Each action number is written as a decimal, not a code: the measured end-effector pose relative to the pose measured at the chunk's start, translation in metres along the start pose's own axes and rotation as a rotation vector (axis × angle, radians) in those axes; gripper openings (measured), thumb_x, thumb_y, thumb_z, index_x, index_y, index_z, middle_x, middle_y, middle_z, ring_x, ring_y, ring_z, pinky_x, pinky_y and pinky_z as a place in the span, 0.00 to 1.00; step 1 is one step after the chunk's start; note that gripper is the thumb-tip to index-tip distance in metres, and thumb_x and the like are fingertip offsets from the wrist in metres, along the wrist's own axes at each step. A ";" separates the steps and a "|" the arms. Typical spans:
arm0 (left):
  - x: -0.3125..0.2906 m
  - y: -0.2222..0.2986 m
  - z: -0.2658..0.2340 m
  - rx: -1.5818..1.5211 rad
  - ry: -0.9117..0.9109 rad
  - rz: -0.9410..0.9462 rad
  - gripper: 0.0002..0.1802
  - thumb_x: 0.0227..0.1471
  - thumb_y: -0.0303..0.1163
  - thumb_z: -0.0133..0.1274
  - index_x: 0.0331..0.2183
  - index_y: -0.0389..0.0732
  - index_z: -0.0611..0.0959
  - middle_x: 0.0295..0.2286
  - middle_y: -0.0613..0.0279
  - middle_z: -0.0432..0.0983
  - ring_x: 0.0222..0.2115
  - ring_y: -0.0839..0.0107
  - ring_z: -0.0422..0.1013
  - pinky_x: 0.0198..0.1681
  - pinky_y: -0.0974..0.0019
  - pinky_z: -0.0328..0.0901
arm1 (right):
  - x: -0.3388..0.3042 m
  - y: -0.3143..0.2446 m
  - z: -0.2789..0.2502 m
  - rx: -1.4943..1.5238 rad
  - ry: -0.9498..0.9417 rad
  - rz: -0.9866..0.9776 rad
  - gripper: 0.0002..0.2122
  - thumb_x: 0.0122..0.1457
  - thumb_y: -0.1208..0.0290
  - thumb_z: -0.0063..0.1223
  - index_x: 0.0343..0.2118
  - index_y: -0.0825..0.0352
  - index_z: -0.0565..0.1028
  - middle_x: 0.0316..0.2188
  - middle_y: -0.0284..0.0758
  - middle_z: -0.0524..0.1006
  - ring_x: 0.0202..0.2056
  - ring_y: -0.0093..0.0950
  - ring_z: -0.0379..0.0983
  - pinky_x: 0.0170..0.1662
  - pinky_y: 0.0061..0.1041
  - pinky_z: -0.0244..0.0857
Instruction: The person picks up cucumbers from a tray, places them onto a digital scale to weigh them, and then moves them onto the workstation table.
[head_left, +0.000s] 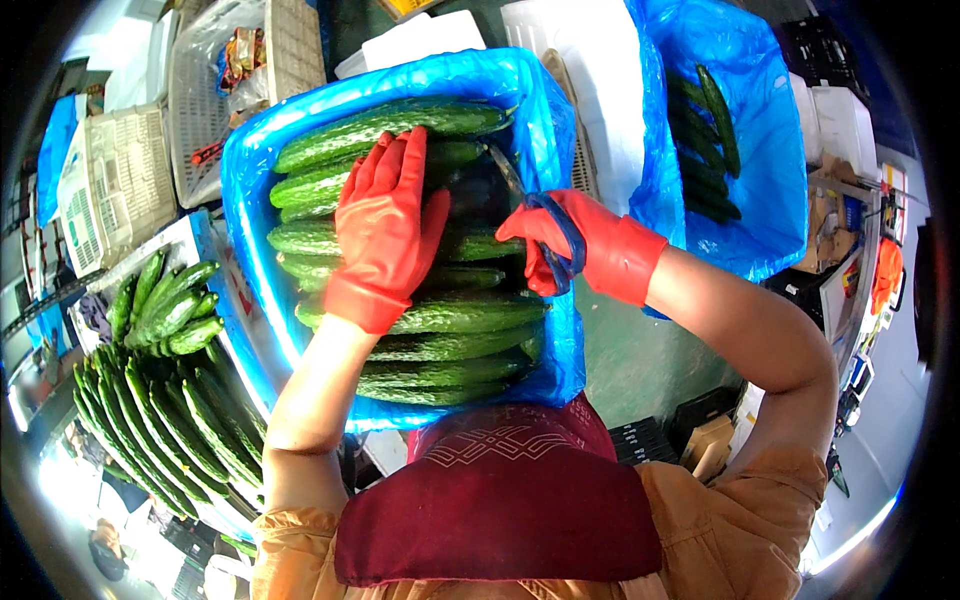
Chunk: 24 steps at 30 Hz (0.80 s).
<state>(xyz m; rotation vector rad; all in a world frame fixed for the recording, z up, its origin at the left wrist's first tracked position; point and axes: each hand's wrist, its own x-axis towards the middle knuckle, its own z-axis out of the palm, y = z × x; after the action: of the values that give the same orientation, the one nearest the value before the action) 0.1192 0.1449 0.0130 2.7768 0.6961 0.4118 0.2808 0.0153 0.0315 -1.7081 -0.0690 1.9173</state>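
With the scissors (573,238) this close, any snip seems best kept small, the blades angled away from the left hand (383,222) and the blue liner (562,150). The left hand lies flat on the cucumbers (465,318) inside that liner, fingers straight and close together, thumb spread. The right hand's (567,242) fingers curl around the scissor handles; blade opening is unclear.

A pale geometric line emblem (497,442) marks a maroon apron (500,520), the faint marks above it too indistinct to read, while print on colourful packets (243,58) in a pale plastic crate (296,42) is too small, leaving no legible words or numbers.
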 end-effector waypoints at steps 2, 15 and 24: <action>-0.001 -0.002 -0.001 0.019 -0.032 -0.043 0.29 0.44 0.33 0.57 0.51 0.42 0.74 0.41 0.50 0.74 0.42 0.51 0.69 0.46 0.52 0.63 | 0.004 -0.002 0.000 0.044 -0.020 -0.005 0.14 0.54 0.64 0.55 0.30 0.74 0.76 0.18 0.48 0.74 0.18 0.37 0.74 0.21 0.34 0.72; -0.007 0.000 -0.009 0.072 -0.085 -0.017 0.25 0.37 0.33 0.61 0.43 0.46 0.79 0.36 0.54 0.75 0.39 0.54 0.71 0.46 0.54 0.63 | 0.013 -0.016 -0.003 0.014 -0.079 -0.078 0.17 0.54 0.62 0.53 0.27 0.77 0.75 0.19 0.48 0.75 0.20 0.36 0.75 0.24 0.32 0.73; 0.020 -0.029 -0.001 -0.049 0.006 -0.096 0.26 0.45 0.38 0.59 0.47 0.42 0.76 0.47 0.48 0.72 0.47 0.50 0.68 0.51 0.52 0.61 | -0.006 0.000 -0.002 -0.061 -0.005 -0.090 0.13 0.56 0.66 0.51 0.35 0.73 0.76 0.16 0.43 0.74 0.17 0.34 0.74 0.18 0.30 0.68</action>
<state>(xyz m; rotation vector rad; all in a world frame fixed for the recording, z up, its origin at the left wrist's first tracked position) 0.1238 0.1800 0.0096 2.6848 0.8059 0.4120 0.2832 0.0121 0.0362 -1.7102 -0.2045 1.8703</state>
